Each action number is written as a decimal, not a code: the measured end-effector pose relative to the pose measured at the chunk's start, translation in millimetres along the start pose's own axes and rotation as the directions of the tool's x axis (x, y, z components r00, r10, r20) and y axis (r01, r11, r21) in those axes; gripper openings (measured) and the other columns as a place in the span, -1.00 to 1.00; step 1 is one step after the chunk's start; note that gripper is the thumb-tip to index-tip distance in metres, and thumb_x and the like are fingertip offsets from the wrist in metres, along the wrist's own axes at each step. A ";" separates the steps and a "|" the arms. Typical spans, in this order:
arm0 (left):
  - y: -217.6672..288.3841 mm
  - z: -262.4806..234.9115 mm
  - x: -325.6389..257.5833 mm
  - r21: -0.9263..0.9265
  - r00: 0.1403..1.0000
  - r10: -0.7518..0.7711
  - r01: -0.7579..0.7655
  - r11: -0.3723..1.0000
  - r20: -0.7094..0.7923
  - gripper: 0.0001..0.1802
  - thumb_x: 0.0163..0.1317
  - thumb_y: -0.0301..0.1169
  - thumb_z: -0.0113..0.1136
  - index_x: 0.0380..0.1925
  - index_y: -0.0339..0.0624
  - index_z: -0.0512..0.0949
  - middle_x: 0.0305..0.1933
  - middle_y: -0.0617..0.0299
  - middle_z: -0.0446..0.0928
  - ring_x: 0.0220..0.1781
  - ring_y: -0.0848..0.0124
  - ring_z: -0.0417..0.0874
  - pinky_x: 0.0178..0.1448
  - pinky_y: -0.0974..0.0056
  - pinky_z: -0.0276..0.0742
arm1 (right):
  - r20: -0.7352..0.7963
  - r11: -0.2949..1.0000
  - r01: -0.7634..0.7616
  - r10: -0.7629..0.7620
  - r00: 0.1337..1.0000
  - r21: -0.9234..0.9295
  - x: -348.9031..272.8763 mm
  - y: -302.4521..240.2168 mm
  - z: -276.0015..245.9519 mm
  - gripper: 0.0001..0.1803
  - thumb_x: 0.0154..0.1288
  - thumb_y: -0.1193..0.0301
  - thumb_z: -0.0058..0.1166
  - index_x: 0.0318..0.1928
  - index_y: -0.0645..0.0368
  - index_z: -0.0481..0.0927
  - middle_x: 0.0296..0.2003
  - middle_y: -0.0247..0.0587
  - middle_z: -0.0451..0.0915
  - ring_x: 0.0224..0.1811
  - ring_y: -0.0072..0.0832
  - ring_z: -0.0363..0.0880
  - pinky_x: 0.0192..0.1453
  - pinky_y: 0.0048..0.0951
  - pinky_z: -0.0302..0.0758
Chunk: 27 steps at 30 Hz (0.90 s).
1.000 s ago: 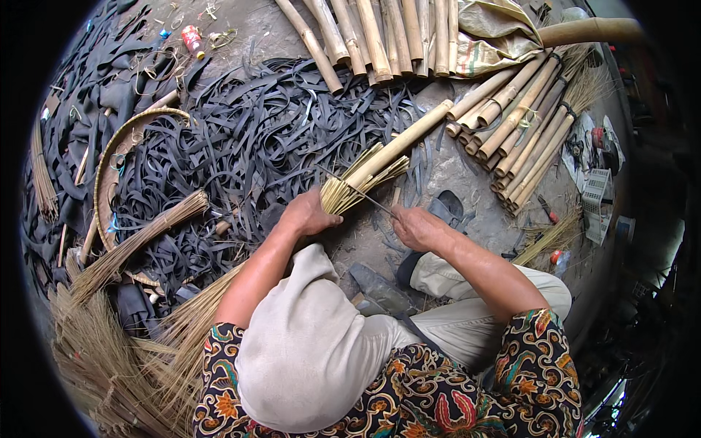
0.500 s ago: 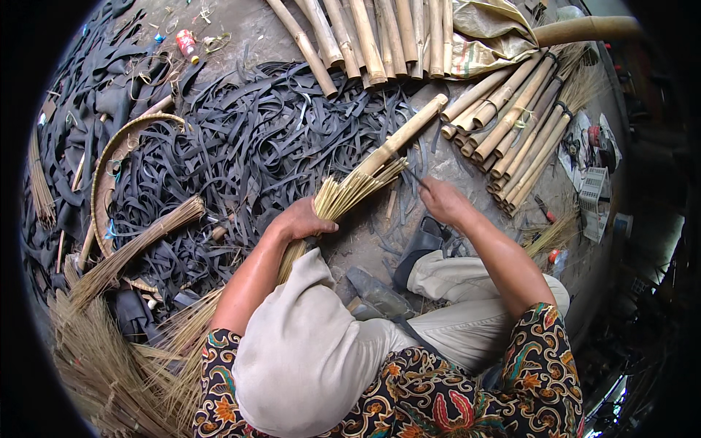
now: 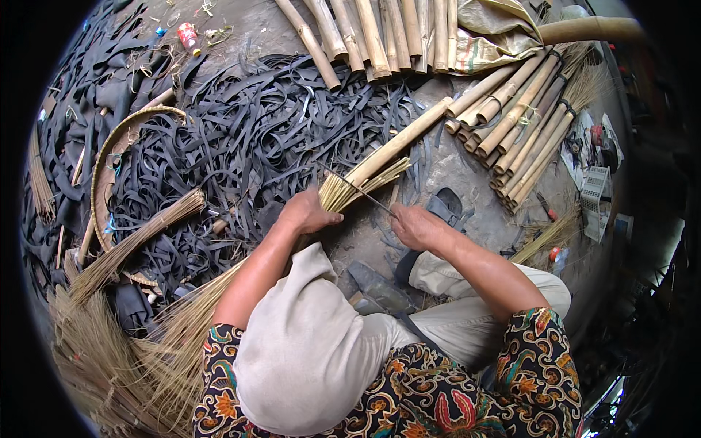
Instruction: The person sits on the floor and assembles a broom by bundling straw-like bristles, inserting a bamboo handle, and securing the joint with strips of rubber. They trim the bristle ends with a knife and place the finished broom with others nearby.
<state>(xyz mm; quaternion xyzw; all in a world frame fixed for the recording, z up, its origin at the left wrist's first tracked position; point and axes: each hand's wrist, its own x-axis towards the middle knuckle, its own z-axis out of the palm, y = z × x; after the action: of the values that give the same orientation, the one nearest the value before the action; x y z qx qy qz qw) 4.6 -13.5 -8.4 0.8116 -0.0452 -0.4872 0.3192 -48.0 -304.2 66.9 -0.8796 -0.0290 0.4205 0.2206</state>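
left hand (image 3: 307, 214) clenched round the straw bundle (image 3: 343, 191) mid-frame, where I see it meet the bamboo pole (image 3: 409, 139) | right hand (image 3: 415, 225) pinching a thin strip (image 3: 358, 188) crossing the bundle | black rubber strips (image 3: 241, 139) piled upper left

Black rubber strips (image 3: 241, 139) crowd the left; bare ground (image 3: 445, 164) lies open right.

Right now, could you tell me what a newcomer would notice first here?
At centre, the left hand grips a bundle of straw-coloured sticks butted against a bamboo pole, while the right hand pulls a thin strip across it. A heap of black rubber strips spreads behind, with bamboo poles stacked at right.
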 end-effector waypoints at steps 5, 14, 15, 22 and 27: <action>-10.5 -2.6 -6.1 0.114 0.997 0.017 -0.008 0.993 -0.080 -0.17 0.03 -0.06 0.62 0.19 -0.37 0.54 0.10 -0.28 0.74 0.18 -0.19 0.75 0.29 -0.06 0.65 | -0.280 0.963 -0.205 0.248 0.927 0.175 12.7 18.0 -34.3 -0.68 0.59 0.27 -0.09 0.00 0.30 0.55 -0.28 0.37 0.69 -0.12 0.37 0.69 0.06 0.24 0.58; -34.6 8.3 20.9 -0.284 0.957 0.271 -0.234 0.930 0.100 -0.34 0.02 -0.19 0.62 0.12 -0.25 0.67 -0.02 -0.08 0.78 0.01 0.11 0.79 0.24 0.12 0.63 | -0.135 0.995 -0.100 0.098 0.986 -0.005 7.5 21.4 -20.3 -0.63 0.62 0.22 -0.08 0.05 0.31 0.57 -0.26 0.42 0.68 -0.08 0.36 0.68 0.03 0.20 0.58; -34.2 8.7 20.8 -0.278 0.963 0.256 -0.223 0.934 0.088 -0.34 0.02 -0.20 0.62 0.12 -0.25 0.67 -0.03 -0.09 0.78 0.02 0.10 0.79 0.24 0.11 0.63 | -0.286 0.984 -0.160 0.176 0.942 0.077 8.0 18.3 -18.3 -0.63 0.62 0.23 -0.08 0.04 0.32 0.57 -0.25 0.43 0.68 -0.08 0.36 0.68 0.03 0.20 0.58; -29.8 7.5 27.3 -0.148 0.965 0.263 -0.259 0.954 0.004 -0.32 -0.01 -0.15 0.61 0.12 -0.21 0.67 -0.01 -0.12 0.78 0.00 -0.02 0.80 0.20 0.08 0.66 | 0.023 0.999 -0.040 0.040 0.999 -0.020 3.7 -7.8 -8.7 -0.66 0.57 0.26 -0.06 0.03 0.31 0.58 -0.18 0.46 0.69 -0.05 0.37 0.70 0.11 0.24 0.58; -8.4 -0.2 10.4 -0.025 0.991 0.131 -0.130 0.991 0.034 -0.23 0.03 -0.04 0.61 0.13 -0.35 0.63 0.02 -0.21 0.77 0.08 -0.11 0.80 0.22 0.00 0.68 | -0.040 0.953 -0.204 0.218 0.975 0.223 -0.3 -28.9 4.6 -0.60 0.60 0.23 -0.08 0.03 0.37 0.56 -0.16 0.47 0.69 -0.02 0.38 0.69 0.12 0.25 0.58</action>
<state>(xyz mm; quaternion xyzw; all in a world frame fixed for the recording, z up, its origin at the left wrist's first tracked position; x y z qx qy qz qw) 8.1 -10.7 -21.0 0.7942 -0.0983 -0.4803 0.3589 -47.8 -276.6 76.5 -0.8612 0.1187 0.4137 0.2703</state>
